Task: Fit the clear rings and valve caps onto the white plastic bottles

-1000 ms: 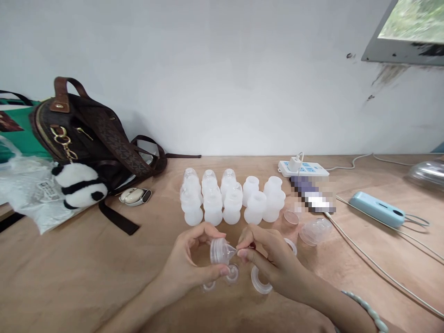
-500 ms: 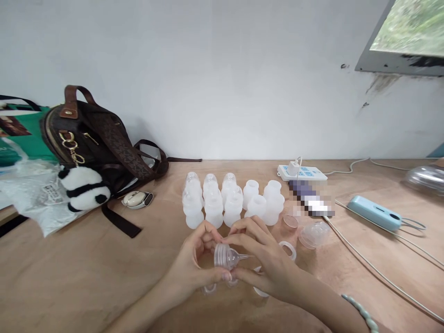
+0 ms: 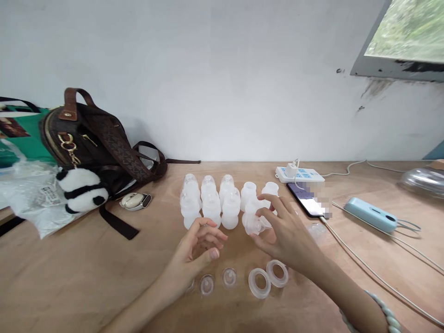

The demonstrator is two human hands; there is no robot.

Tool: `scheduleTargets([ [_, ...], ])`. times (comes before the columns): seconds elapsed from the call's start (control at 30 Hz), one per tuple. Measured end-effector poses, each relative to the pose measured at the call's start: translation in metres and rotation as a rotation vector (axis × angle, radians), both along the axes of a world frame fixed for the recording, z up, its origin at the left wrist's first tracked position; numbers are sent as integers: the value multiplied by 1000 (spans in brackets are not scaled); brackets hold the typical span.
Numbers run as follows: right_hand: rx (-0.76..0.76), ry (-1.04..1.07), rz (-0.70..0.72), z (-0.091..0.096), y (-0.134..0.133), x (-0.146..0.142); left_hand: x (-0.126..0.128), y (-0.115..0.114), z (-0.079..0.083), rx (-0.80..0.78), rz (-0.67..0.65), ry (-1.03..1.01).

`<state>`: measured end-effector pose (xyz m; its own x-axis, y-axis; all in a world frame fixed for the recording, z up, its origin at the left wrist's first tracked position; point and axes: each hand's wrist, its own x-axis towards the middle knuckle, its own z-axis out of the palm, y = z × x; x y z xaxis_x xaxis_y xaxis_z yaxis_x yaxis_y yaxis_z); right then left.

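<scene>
A cluster of small translucent white bottles stands mid-table. My right hand is closed around a clear ribbed cap with a teat, held just in front of the bottles on the cluster's right side. My left hand hovers over the wooden table with loosely curled fingers and nothing in it. In front of the hands lie two small clear teats and two white rings.
A brown backpack with a panda charm and a plastic bag sit at the left. A power strip, a phone, a light blue device and cables lie at the right.
My right hand has carried the clear cap away from my left hand, up and right to the bottles. My left hand let go of it. The rings and teats lie uncovered.
</scene>
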<state>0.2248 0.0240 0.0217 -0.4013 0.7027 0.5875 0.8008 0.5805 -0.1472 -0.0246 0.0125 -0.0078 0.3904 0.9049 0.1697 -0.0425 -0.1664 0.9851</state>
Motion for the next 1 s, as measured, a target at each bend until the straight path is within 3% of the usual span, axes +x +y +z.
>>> scheduleTargets([
  [0.17,-189,27,39,0,-2,5,1,-3,-2,-3,53,190],
  [0.27,-337,247,137,6,-10,2,2,-4,-6,8,92,249],
  [0.43,-549,682,438,3,-17,-6,3,-6,-10,-7,61,181],
  [0.53,-634,750,491,0,-17,-7,5,-6,-3,-68,125,134],
  [0.67,-490,709,348,-1,-13,-1,5,-3,9,-211,94,22],
  [0.8,-277,556,185,-2,-6,5,2,1,9,-300,113,-76],
  [1.0,-103,352,303,-3,-6,5,4,-2,12,-431,93,-122],
])
